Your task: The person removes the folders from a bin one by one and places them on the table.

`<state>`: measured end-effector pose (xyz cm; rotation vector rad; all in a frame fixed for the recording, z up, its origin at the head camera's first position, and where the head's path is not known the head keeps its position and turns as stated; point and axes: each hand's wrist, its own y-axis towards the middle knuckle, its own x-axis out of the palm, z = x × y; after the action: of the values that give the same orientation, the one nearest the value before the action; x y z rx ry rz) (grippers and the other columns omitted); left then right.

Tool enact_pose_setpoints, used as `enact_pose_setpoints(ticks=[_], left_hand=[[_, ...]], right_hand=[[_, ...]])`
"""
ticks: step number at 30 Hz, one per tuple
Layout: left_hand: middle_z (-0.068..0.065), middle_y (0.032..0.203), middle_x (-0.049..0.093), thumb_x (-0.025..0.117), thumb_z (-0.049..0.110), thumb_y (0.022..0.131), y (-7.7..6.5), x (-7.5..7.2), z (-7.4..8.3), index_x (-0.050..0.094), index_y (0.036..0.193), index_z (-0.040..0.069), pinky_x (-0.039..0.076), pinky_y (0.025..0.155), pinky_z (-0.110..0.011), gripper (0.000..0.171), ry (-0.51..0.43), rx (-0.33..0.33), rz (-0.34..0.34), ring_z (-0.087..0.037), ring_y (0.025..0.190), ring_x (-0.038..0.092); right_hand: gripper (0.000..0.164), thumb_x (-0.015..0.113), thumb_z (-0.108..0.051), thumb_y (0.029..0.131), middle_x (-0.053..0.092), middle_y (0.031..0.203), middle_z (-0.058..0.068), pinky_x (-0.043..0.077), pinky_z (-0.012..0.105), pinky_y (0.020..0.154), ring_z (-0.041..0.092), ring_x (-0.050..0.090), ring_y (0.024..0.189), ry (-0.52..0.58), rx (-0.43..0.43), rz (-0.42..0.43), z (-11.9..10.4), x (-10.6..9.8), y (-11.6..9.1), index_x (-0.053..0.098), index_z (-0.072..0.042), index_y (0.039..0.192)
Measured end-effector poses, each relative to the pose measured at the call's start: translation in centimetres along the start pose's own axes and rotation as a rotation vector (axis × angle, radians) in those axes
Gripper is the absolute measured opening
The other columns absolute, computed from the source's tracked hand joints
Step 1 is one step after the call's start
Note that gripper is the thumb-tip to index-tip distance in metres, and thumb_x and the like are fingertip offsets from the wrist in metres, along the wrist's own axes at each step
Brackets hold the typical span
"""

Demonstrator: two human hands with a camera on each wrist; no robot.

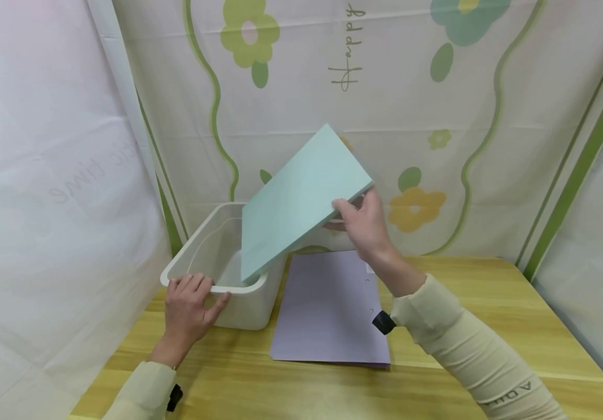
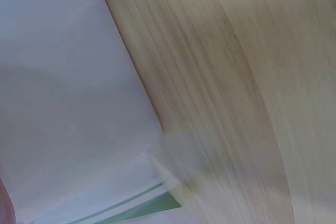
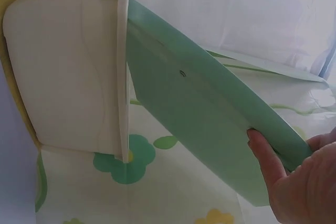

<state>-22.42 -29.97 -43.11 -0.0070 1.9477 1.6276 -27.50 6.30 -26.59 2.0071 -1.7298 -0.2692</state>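
A pale green file folder [image 1: 301, 201] tilts into a white plastic bin [image 1: 251, 306], its lower end inside the rim and its upper end raised to the right. My right hand [image 1: 364, 224] pinches the folder's near edge, thumb on the upper face and fingers beneath. From the right wrist view, the folder's underside [image 3: 194, 114] and the bin's side wall [image 3: 63, 72] show. My left hand [image 1: 191, 309] grips the bin's near rim, fingers over the edge and thumb along the outside. Only the bin's outer wall [image 2: 68, 93] and a sliver of that hand appear in the left wrist view.
A purple folder [image 1: 330, 309] with small metal eyelets lies flat on the wood-grain table [image 1: 464, 326], right of the bin. Behind the table hangs a white curtain [image 1: 291, 116] with printed flowers; another white sheet [image 1: 55, 192] hangs close on the left.
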Motion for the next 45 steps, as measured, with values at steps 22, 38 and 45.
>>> enact_pose_setpoints(ticks=[22, 38, 45], left_hand=[[-0.008, 0.073, 0.054, 0.045, 0.064, 0.1, -0.1, 0.2, 0.0, 0.056, 0.079, 0.006, 0.038, 0.073, -0.052, 0.062, -0.007, -0.006, -0.002, -0.031, 0.068, 0.052], [-0.008, 0.072, 0.055, 0.045, 0.063, 0.1, 0.0, 0.1, -0.1, 0.056, 0.079, 0.005, 0.038, 0.073, -0.052, 0.062, 0.001, 0.004, 0.005, -0.033, 0.068, 0.053], [-0.008, 0.074, 0.058, 0.045, 0.064, 0.1, -0.1, 0.1, -0.1, 0.057, 0.08, 0.006, 0.037, 0.073, -0.051, 0.062, 0.002, 0.004, -0.007, -0.032, 0.071, 0.056]], right_hand=[[0.051, 0.053, 0.002, 0.096, 0.057, 0.131, 0.02, 0.06, 0.049, 0.077, 0.036, 0.07, 0.107, -0.006, 0.034, 0.024, -0.5, -1.8, 0.5, 0.043, -0.01, 0.145], [0.051, 0.054, 0.004, 0.096, 0.057, 0.13, 0.021, 0.06, 0.048, 0.076, 0.034, 0.072, 0.102, 0.037, 0.079, 0.083, -1.3, -3.8, 1.1, 0.043, -0.01, 0.144], [0.052, 0.053, 0.003, 0.097, 0.056, 0.131, 0.022, 0.06, 0.047, 0.077, 0.032, 0.073, 0.101, 0.02, 0.08, 0.076, -1.7, -5.2, 1.0, 0.043, -0.011, 0.146]])
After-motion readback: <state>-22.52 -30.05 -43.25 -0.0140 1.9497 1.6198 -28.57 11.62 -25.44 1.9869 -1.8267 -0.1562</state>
